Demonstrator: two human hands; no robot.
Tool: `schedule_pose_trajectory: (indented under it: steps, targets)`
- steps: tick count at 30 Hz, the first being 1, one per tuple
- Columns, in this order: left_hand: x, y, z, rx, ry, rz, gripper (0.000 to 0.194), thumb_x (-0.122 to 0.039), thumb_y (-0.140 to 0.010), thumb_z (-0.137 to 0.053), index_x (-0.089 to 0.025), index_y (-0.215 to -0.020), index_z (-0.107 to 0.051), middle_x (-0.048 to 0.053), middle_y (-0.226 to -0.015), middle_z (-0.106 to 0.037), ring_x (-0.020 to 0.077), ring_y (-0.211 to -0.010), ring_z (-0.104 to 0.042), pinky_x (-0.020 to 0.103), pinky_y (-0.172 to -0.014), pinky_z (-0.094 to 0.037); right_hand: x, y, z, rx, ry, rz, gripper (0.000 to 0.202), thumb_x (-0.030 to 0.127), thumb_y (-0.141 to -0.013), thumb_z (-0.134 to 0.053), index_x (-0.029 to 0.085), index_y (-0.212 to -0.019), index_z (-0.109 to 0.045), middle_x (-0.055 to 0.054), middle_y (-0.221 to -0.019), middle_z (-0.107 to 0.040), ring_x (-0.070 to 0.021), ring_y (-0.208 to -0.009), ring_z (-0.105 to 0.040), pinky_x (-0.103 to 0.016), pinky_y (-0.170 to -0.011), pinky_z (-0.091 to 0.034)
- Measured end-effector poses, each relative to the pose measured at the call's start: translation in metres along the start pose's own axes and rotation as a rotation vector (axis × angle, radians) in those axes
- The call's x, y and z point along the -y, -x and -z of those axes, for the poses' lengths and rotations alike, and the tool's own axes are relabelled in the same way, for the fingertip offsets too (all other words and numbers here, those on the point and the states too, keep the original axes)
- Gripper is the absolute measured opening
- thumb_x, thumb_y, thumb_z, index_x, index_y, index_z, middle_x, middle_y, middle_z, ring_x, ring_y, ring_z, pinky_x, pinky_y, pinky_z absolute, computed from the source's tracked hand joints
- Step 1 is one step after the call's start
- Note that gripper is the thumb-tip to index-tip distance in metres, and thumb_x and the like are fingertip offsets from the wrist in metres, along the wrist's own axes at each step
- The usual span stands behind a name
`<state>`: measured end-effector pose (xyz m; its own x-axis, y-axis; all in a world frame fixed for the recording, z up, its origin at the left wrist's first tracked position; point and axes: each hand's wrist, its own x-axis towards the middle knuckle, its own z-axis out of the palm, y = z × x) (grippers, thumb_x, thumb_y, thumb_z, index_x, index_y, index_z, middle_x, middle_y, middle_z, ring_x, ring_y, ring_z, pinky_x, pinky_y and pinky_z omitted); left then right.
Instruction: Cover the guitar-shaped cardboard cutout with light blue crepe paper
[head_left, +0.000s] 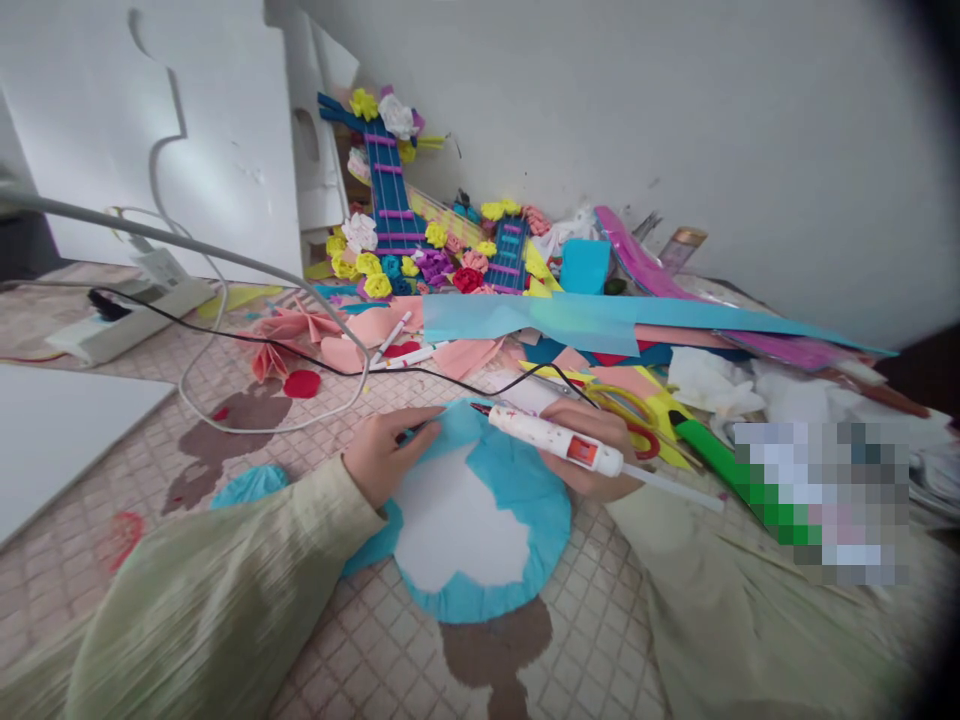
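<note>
My right hand (600, 440) is wrapped round a white hot glue gun (536, 432) with a dark nozzle and an orange-red patch on its side. A translucent glue stick (675, 487) juts from the gun's rear. Below the nozzle lies a white rounded board (457, 510), its rim wrapped in crinkled blue paper (551, 510) folded inward. My left hand (394, 450) is closed in a pinch on the blue paper at the board's upper left edge. A small dark thing shows between those fingers, too hidden to name. The nozzle tip is just right of my left fingertips.
A black cord (420, 370) and a white cable (285, 275) cross the table from a power strip (127, 320). Farther back are paper-flower guitars (390, 200), blue paper strips (525, 318) and markers (409, 357). Yellow-handled scissors (626, 405) and a green marker-like thing (739, 485) lie right.
</note>
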<state>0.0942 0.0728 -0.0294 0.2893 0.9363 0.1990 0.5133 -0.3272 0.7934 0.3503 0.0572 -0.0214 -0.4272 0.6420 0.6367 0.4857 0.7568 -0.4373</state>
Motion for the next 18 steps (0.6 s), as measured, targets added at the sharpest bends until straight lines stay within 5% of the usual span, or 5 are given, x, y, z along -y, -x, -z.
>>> schedule_pose_trajectory:
  steps: [5,18]
  targets:
    - [-0.0039,0.0004,-0.0007,-0.068,0.020,-0.011,0.033,-0.040,-0.078,-0.051,-0.017,-0.090,-0.072,0.005,-0.088,-0.073,0.0195,-0.074,-0.065,0.025,-0.059,-0.048,-0.0027,0.0030,-0.0003,0.019,-0.008,0.008,0.016,0.015,-0.069,-0.061,0.023,-0.082,-0.056,-0.006,-0.076,-0.060,-0.0211,-0.064,-0.058,-0.035,-0.055,-0.048]
    - [-0.0061,0.0003,0.0024,-0.019,-0.026,-0.024,0.036,-0.040,-0.079,-0.047,-0.015,-0.085,-0.072,0.003,-0.079,-0.073,0.0181,-0.069,-0.064,0.024,-0.064,-0.049,0.0021,0.0004,0.0027,-0.001,0.034,-0.032,0.014,0.013,-0.068,-0.059,0.023,-0.078,-0.055,-0.004,-0.071,-0.060,-0.0211,-0.065,-0.060,-0.035,-0.057,-0.049]
